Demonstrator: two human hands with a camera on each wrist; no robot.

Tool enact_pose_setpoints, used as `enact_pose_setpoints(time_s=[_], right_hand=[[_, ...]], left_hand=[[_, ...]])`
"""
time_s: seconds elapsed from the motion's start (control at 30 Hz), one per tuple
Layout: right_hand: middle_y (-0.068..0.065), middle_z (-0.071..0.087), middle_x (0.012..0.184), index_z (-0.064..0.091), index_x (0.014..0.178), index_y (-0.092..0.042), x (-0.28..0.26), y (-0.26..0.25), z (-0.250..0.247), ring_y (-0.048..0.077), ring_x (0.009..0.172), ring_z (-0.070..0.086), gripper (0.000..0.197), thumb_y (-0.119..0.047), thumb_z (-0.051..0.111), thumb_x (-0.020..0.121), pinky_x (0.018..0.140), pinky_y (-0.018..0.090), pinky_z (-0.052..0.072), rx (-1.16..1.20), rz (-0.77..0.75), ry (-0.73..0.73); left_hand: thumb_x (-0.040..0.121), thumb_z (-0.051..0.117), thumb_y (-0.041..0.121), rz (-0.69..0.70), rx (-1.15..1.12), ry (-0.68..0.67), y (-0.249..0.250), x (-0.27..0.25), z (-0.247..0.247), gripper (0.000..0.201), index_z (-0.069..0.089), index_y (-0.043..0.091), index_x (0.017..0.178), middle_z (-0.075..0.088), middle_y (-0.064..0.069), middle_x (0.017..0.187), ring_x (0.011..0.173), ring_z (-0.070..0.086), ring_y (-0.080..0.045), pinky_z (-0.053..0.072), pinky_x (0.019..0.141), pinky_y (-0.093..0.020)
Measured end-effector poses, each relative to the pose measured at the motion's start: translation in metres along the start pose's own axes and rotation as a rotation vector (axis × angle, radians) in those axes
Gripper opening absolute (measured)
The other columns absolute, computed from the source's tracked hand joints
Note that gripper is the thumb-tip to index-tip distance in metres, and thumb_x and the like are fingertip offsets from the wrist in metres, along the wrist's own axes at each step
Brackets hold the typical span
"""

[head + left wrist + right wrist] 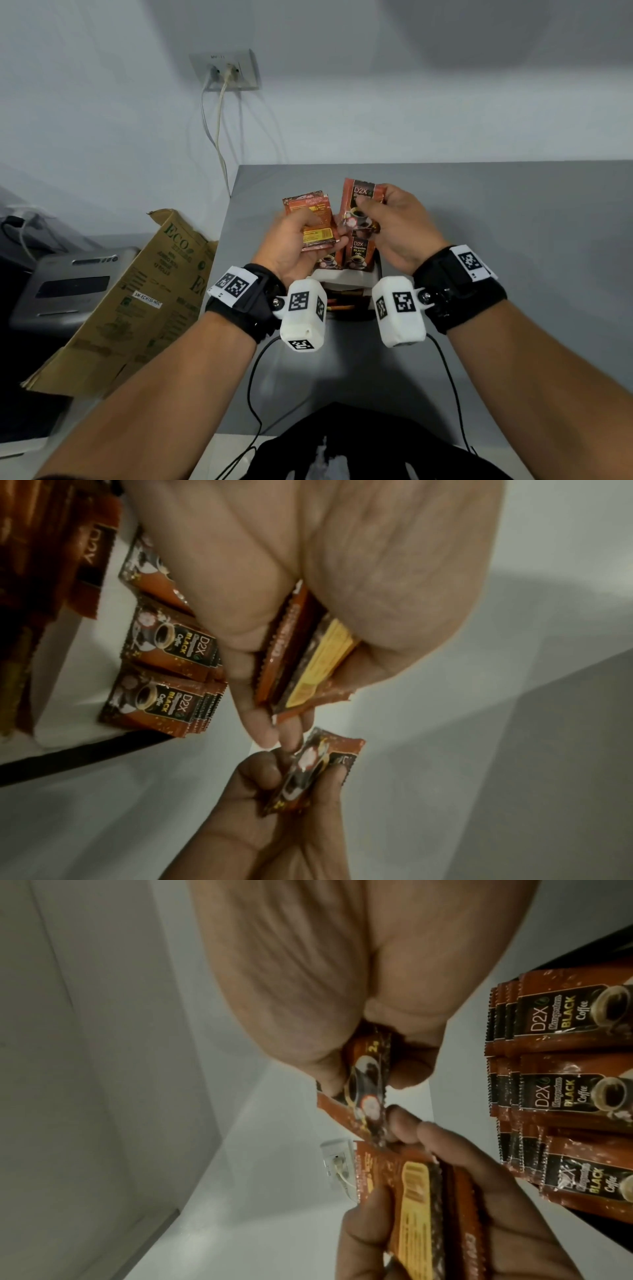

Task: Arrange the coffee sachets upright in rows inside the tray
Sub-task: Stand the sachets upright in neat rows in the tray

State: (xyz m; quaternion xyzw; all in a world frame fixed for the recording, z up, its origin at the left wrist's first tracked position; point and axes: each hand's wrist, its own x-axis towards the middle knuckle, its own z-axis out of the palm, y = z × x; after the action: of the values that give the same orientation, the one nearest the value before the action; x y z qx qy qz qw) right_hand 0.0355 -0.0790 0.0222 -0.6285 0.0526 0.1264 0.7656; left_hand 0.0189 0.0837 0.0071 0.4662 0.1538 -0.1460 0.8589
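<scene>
- At the centre of the head view, our left hand (294,240) gripped a small stack of sachets (313,219), backs toward us, yellow label showing.
- Just right of it, our right hand (394,222) pinched a single sachet (358,205) between thumb and fingers, its printed front facing us.
- Below the hands stood the tray (342,275), white-walled, with filled rows of sachets (359,257) upright, fronts all facing one way; the wrist views showed several rows packed close.
- To do this step well, we judged we should turn the single sachet to match those fronts, lower it bottom edge first into the open end of a row, and steady its neighbours so they did not topple.
- Beneath lay the grey table (513,240); a cardboard box (137,308) leaned at lower left.
</scene>
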Motion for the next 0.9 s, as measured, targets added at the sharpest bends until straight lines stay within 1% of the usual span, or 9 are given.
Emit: enact_pose_setpoints(time_s=[0.1,0.2,0.33,0.47,0.57,0.63,0.73,0.8,0.9], right_hand=[[0.016,0.073,0.102,0.068,0.101,-0.009,-0.001,0.003,-0.003,0.029,0.094,0.069,0.012,-0.005,0.056,0.099,0.096,0.049,0.053,-0.02,0.022,-0.084],[0.017,0.074,0.106,0.074,0.097,-0.012,0.001,0.008,-0.001,0.037,0.103,0.067,0.015,-0.007,0.06,0.096,0.102,0.056,0.048,-0.105,0.03,-0.126],[0.011,0.074,0.097,0.072,0.09,-0.013,0.002,0.009,0.003,0.028,0.094,0.067,0.018,-0.002,0.059,0.096,0.099,0.052,0.051,-0.106,0.045,-0.11],[0.015,0.073,0.095,0.07,0.097,-0.007,0.004,0.004,0.002,0.029,0.085,0.068,0.015,-0.001,0.056,0.097,0.085,0.047,0.056,-0.016,0.037,-0.022],[0.016,0.072,0.095,0.069,0.101,-0.003,0.003,-0.003,-0.001,0.03,0.085,0.066,0.014,-0.001,0.055,0.097,0.084,0.048,0.055,0.119,0.061,-0.037],[0.015,0.071,0.094,0.068,0.102,-0.003,0.0,-0.004,0.001,0.029,0.084,0.065,0.014,-0.001,0.055,0.097,0.081,0.046,0.055,0.142,0.049,-0.07],[0.014,0.071,0.093,0.066,0.106,-0.001,-0.005,-0.001,0.009,0.025,0.081,0.066,0.014,-0.002,0.054,0.098,0.074,0.04,0.056,0.121,0.051,-0.082],[0.015,0.071,0.094,0.064,0.109,0.0,-0.005,0.001,0.012,0.025,0.081,0.067,0.015,-0.002,0.053,0.099,0.072,0.038,0.056,0.123,0.063,-0.069],[0.019,0.069,0.101,0.062,0.116,0.001,-0.004,-0.001,0.013,0.031,0.089,0.063,0.02,-0.006,0.053,0.1,0.074,0.043,0.054,0.11,0.082,-0.016]], left_hand=[[0.091,0.054,-0.009,0.056,0.096,-0.024,0.0,0.0,0.001,0.027,0.059,0.0,0.115,0.071,-0.02,0.096,0.086,0.072,-0.034,0.062,0.072,-0.043],[0.088,0.062,-0.009,0.096,0.173,-0.021,-0.003,-0.001,0.003,0.034,0.061,-0.002,0.121,0.071,-0.018,0.102,0.087,0.072,-0.033,0.061,0.071,-0.043],[0.085,0.067,-0.007,0.102,0.239,-0.015,-0.005,-0.002,0.004,0.039,0.061,-0.001,0.123,0.073,-0.017,0.101,0.086,0.073,-0.034,0.061,0.072,-0.045],[0.088,0.06,-0.01,0.059,0.18,-0.036,-0.004,-0.003,0.004,0.025,0.063,0.002,0.109,0.072,-0.016,0.094,0.081,0.07,-0.031,0.06,0.067,-0.039],[0.088,0.056,-0.011,0.046,0.109,-0.04,-0.001,-0.003,0.006,0.021,0.063,0.004,0.101,0.071,-0.014,0.087,0.076,0.069,-0.028,0.058,0.064,-0.038],[0.089,0.054,-0.012,0.067,0.136,-0.008,0.001,-0.003,0.007,0.024,0.061,0.002,0.106,0.072,-0.015,0.088,0.074,0.069,-0.028,0.057,0.063,-0.038],[0.089,0.049,-0.013,0.098,0.166,0.041,-0.002,-0.001,0.011,0.037,0.054,-0.004,0.125,0.065,-0.023,0.102,0.082,0.066,-0.033,0.055,0.065,-0.04],[0.088,0.052,-0.003,0.101,0.147,0.05,-0.003,-0.001,0.012,0.039,0.054,-0.004,0.127,0.063,-0.022,0.101,0.084,0.064,-0.033,0.053,0.064,-0.037],[0.096,0.053,0.029,0.022,0.069,0.019,0.0,-0.002,0.011,0.035,0.062,0.005,0.12,0.069,-0.013,0.093,0.077,0.064,-0.025,0.048,0.061,-0.032]])
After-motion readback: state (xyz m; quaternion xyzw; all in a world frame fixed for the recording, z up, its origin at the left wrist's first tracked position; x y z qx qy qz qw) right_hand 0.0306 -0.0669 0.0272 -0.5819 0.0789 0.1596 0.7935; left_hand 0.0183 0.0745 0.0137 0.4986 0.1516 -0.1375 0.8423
